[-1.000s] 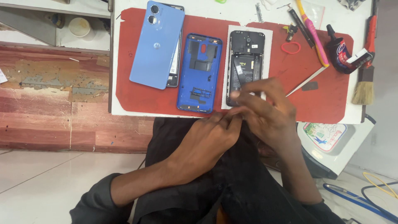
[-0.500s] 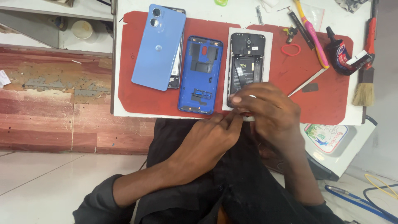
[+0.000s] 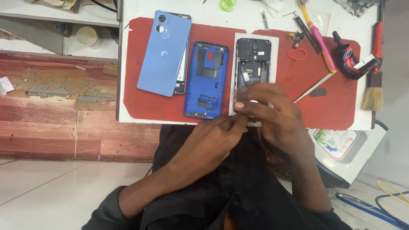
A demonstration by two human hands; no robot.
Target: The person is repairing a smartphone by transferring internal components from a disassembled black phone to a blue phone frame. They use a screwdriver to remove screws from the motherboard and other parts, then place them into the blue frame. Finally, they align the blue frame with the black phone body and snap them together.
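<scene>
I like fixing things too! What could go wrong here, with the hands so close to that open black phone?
1. Both hands, left and right, work at the bottom of the open black phone by the table edge; whatever they pinch is hidden, and something small could fall into the lap.
2. The light blue back cover only leans on another phone and might slide if bumped.
3. A sleeve could knock the glue bottle.

A phone repair workshop: 3 opened phones on a red work mat [image 3: 149, 102], brush [image 3: 373, 91], tools.
</scene>
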